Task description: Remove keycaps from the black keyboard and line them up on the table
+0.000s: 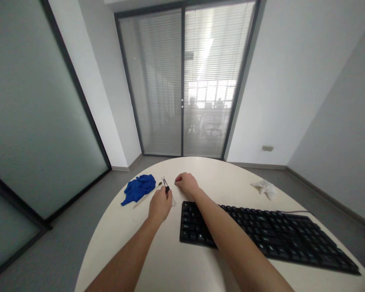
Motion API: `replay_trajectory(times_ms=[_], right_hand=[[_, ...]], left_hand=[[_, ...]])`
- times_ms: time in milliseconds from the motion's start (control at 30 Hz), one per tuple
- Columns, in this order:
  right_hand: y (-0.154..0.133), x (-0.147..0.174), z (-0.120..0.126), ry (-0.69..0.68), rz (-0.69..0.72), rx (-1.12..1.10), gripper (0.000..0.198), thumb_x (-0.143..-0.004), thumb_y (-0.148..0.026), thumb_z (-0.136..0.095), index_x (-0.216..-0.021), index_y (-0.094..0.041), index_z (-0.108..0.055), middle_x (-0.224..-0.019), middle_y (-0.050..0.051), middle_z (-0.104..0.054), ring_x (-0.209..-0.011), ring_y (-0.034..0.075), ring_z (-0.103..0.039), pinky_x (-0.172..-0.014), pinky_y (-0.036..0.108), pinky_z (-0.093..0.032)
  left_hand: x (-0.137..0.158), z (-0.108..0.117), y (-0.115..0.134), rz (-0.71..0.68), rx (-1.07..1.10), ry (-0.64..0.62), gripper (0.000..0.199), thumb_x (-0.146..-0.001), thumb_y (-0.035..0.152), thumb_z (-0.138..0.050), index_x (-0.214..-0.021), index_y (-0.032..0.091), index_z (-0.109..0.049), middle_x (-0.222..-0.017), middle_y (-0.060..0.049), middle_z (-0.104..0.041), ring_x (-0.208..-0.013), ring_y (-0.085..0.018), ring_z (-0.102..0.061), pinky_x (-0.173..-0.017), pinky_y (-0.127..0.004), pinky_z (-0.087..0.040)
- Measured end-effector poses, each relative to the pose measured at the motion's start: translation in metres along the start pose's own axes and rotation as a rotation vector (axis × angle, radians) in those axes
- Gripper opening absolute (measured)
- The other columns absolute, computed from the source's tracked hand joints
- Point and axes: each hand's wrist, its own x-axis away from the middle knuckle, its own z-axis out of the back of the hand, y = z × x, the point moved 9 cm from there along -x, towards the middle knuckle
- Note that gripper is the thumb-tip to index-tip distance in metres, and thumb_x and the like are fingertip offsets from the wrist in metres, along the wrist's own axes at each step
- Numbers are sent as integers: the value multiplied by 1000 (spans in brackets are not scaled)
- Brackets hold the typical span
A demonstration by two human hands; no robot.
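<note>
My left hand (160,204) is closed around a wire keycap puller (167,188). Its thin metal prongs point away from me, and a wire loop shows below the fingers. To the right, my right hand (187,183) is pinched at the fingertips just above the table. A small dark piece shows at those fingertips, too small to name. Under my right forearm lies a black keyboard (261,231), its left part partly covered by the arm. A thin brush (147,195) with a dark tip rests just left of my left hand.
A crumpled blue cloth (140,188) lies at the left edge of the round white table (167,259). Toward the right edge sits a crumpled white tissue (265,188), with the keyboard's cable (295,211) nearer me. Beyond the table stand glass doors (182,81) with blinds.
</note>
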Motion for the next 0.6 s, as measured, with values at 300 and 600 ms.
replay_trajectory(times_ms=[300,600], right_hand=[[-6,7,-7,48,31,74,26,-87,-31,-58,-111,-28,-68,-108,4,-71,-102,21,-62,-86,30,-44],[-3,6,-7,59,21,80,27,-85,-29,-60,-110,-28,-68,-107,4,-71,-99,22,-63,-83,30,-44]], left_hand=[[0,0,0,16,13,6,25,-96,36,-39,-96,18,-57,-92,-11,-66,-88,-24,-63,-70,-30,-40],[0,0,-1,14,51,15,23,-95,35,-41,-95,18,-57,-92,-12,-66,-90,-25,-63,-71,-30,-40]])
